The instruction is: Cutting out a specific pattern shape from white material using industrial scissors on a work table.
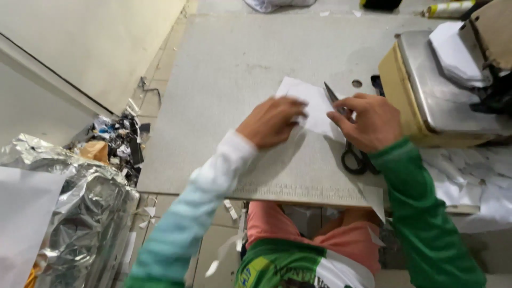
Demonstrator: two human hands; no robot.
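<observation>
Thin white paper sheet [314, 109] flat on grey table [224, 80], light, floppy, crease-prone: left hand [272, 121] pressing near edge with curled fingers, right hand [368, 121] pinning scissors [349, 141] beside it, neither gripping; best pinched at free far corner.

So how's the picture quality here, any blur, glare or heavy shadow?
Head view: soft and slightly blurred throughout; both hands, left and right, lack crisp edges; glare on the crumpled foil and the metal plate; a soft shadow under the left forearm; table evenly lit.
</observation>
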